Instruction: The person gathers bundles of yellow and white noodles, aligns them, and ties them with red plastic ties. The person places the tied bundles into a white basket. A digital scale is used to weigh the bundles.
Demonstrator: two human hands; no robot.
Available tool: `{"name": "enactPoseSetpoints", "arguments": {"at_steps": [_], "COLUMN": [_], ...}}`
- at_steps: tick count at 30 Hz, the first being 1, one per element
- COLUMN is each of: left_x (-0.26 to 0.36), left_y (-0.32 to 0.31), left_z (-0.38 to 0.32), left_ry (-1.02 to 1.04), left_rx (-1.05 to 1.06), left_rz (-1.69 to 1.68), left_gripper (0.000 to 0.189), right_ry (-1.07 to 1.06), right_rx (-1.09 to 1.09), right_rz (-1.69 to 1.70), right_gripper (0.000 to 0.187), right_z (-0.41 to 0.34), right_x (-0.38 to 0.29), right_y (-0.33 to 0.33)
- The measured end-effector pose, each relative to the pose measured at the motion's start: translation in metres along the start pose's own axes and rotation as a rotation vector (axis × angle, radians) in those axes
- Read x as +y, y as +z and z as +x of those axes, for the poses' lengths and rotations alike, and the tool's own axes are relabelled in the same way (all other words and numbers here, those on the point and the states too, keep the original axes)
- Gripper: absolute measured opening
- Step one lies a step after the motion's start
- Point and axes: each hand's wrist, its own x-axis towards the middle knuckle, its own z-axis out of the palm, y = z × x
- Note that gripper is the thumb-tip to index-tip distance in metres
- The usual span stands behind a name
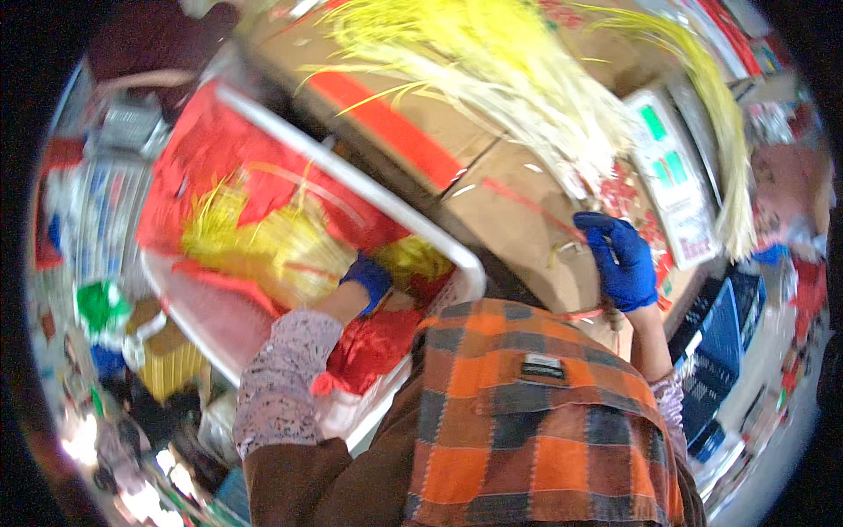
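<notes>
My left hand [369, 284], in a blue glove, reaches down into a white plastic crate [355, 178] lined with red sheeting. It is at the pale stem end of a bundle of yellow chives [283, 247]; its fingertips are hidden, so whether it grips the stems cannot be told. Beside it lies another yellow bunch [418, 257]. My right hand [619, 263], also blue-gloved, hovers over the cardboard work surface [520, 230] with its fingers partly bent and a gap between them. No object shows plainly in it. A thin red strip [527, 201] ends near its fingertips.
A large loose heap of yellow chives [500, 72] covers the far cardboard. Right of it stand a white scale-like box [672, 178] with green marks and a separate long bunch [728, 158]. Red scraps [619, 191] litter the surface. Dark blue crates [718, 336] sit at right.
</notes>
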Motion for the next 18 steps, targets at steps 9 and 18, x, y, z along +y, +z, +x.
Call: {"name": "enactPoseSetpoints", "arguments": {"at_steps": [9, 18], "left_x": [-0.019, -0.009], "left_y": [-0.034, -0.045], "left_z": [0.011, -0.032], "left_ry": [0.058, -0.029], "left_rx": [-0.488, -0.174], "left_rz": [0.255, 0.203], "left_gripper": [0.040, 0.050], "right_ry": [0.070, 0.086], "right_rx": [0.085, 0.139], "right_rz": [-0.046, -0.123], "right_gripper": [0.018, 0.017], "right_z": [-0.027, -0.034], "right_x": [0.008, 0.021], "right_y": [-0.005, -0.013]}}
